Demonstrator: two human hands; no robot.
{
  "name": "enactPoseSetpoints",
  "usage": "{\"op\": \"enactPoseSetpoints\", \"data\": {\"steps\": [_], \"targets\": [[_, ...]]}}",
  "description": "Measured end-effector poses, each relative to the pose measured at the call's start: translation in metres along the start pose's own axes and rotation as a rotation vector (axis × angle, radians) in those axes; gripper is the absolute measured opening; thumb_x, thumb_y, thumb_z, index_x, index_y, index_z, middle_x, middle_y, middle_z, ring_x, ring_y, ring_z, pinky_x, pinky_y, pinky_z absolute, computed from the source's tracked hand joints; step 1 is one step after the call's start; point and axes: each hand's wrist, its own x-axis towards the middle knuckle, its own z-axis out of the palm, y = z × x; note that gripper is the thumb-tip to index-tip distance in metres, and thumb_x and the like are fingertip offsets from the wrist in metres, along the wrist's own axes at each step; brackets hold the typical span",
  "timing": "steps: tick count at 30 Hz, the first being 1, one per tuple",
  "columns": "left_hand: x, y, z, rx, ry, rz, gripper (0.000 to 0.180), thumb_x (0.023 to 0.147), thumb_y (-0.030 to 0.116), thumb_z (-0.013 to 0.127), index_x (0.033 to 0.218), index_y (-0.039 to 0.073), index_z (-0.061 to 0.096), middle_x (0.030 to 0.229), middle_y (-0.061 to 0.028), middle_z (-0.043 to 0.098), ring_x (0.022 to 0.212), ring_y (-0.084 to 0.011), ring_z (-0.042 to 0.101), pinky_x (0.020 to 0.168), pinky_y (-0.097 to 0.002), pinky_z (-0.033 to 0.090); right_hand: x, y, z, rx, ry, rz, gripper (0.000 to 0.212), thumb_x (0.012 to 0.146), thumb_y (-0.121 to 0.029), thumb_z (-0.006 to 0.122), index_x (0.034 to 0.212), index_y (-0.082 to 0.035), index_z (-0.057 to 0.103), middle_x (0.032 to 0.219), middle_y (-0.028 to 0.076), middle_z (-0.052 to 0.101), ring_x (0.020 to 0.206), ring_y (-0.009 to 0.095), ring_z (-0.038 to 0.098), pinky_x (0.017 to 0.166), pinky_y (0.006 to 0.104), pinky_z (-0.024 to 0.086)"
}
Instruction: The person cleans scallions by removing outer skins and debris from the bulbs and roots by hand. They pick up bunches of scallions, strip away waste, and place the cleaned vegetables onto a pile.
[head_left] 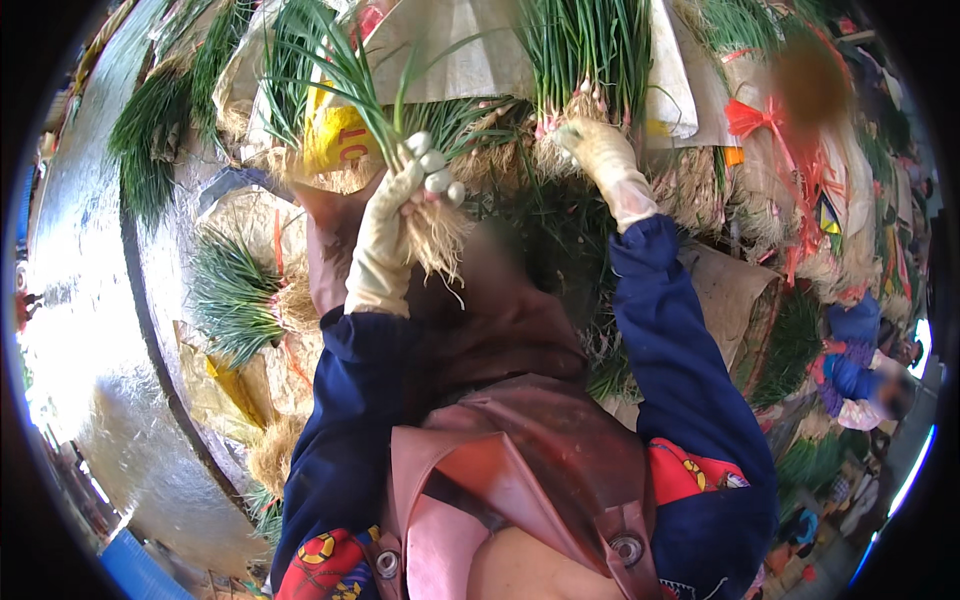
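Observation:
My left hand [386, 232], in a cream glove, is closed round a small bunch of spring onions [436, 236]. Their green leaves point up and away, and pale stringy roots hang below the fingers. White fingertips show at the bunch's stems. At the far side, my right hand [606, 166], gloved the same way, reaches to the root end of a larger pile of spring onions [588, 50]. Its bent fingers press together against the pinkish-white bulbs there; the fingertips are partly hidden among them.
A brown apron [520, 430] covers my lap. More tied spring onions [240, 300] lie at the left beside a shiny silver sheet [110, 330]. White sacking [450, 50] lies beyond my hands, with red ties [770, 125] at the right. Another person [865, 385] is at the far right.

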Motion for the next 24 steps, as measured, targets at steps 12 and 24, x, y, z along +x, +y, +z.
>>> {"op": "enactPoseSetpoints", "data": {"steps": [12,24], "targets": [[0.029,-0.047,-0.064,0.529,0.452,-0.197,0.031,0.088,0.019,0.058,0.114,0.000,0.057,0.101,-0.0071,0.064,0.059,-0.0059,0.049,0.055,-0.0212,0.043,0.073,0.009,-0.008,0.690,-0.032,0.024,0.023,0.087,-0.028,0.058,0.079,-0.008,0.064,0.058,0.003,0.061,0.060,0.016,0.064,0.051,0.0265,0.043],[0.032,-0.076,-0.060,0.633,0.581,-0.386,0.011,0.080,0.008,0.068,0.084,0.001,0.060,0.066,-0.0051,0.059,0.056,-0.0131,0.056,0.049,-0.0251,0.044,-0.027,-0.054,0.035,-0.017,0.066,-0.079,0.046,0.080,-0.050,0.059,0.085,-0.004,0.059,0.075,0.015,0.062,0.075,0.030,0.061,0.068,0.0390,0.046]]}}
